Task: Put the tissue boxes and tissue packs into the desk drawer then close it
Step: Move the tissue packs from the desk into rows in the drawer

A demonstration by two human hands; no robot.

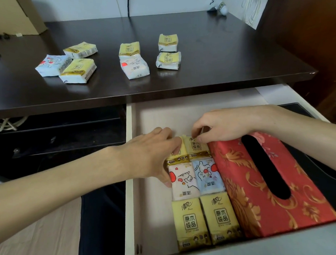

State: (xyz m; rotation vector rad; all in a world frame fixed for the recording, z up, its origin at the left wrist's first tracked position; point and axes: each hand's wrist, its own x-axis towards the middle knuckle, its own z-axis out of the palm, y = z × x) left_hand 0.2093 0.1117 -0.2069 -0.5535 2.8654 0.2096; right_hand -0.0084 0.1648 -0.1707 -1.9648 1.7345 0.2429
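The drawer stands pulled out below the dark desk top. Inside it lies a red and gold tissue box on the right, with tissue packs in two columns to its left. My left hand rests on the far left yellow pack, fingers over its top and thumb at its near side. My right hand pinches the far edge of the neighbouring yellow pack. Nearer are a white pack, a blue pack and two yellow packs. Several packs lie on the desk.
A cardboard box stands at the desk's back left. A small white figure sits at the back right. Cables hang under the desk on the left. Wooden furniture rises at the right.
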